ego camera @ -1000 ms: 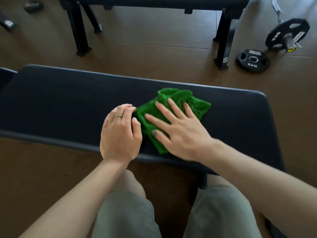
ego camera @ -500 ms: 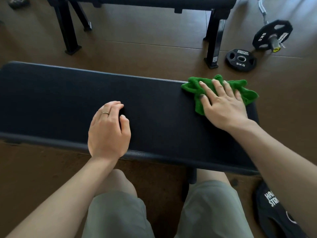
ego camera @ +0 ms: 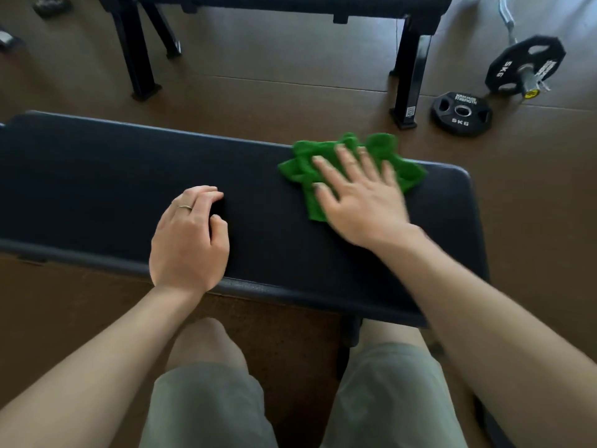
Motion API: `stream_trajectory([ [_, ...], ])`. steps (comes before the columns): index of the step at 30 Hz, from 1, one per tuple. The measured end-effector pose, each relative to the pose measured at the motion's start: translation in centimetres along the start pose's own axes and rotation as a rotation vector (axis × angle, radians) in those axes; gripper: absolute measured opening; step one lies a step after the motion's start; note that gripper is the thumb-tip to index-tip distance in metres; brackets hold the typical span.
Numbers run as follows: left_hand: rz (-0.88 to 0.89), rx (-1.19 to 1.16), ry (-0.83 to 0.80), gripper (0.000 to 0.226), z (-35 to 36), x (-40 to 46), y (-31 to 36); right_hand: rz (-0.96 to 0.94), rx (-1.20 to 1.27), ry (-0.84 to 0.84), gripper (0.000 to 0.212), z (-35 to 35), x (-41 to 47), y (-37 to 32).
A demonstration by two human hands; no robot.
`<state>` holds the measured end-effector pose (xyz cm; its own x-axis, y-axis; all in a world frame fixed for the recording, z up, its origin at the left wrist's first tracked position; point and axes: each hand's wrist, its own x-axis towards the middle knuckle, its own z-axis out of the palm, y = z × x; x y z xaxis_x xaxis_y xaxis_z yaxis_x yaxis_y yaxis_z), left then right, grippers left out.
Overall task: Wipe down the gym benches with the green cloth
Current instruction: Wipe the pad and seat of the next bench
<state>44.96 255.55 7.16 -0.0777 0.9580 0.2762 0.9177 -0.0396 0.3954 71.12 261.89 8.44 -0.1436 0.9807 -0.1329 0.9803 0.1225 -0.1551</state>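
Green cloth [ego camera: 300,166] under right hand [ego camera: 361,202]

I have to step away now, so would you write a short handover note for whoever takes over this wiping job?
Right hand: flat, fingers spread, pressing the green cloth on the near bench, at its far edge towards the right end.
Left hand: loosely curled, holding nothing, resting on the bench's near middle.
Done: wiping of this bench is under way; how much is covered cannot be told.
Left: finish this bench, then the second bench behind it.
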Motion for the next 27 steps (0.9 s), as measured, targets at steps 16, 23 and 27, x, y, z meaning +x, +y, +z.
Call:
stream_trajectory([
  [16,-0.062,0.032,-0.032,0.035,0.0,-0.1,0.5,-0.281,0.029,-0.003,0.059,1.0,-7.0,0.4],
  [23,-0.074,0.014,0.001,0.035,0.2,0.0,0.6,0.033,0.002,-0.071,0.064,-0.6,-1.1,3.2],
  [27,-0.049,0.002,0.025,0.037,0.4,-0.1,0.5,-0.227,0.034,-0.010,0.063,1.4,-6.5,-3.9],
])
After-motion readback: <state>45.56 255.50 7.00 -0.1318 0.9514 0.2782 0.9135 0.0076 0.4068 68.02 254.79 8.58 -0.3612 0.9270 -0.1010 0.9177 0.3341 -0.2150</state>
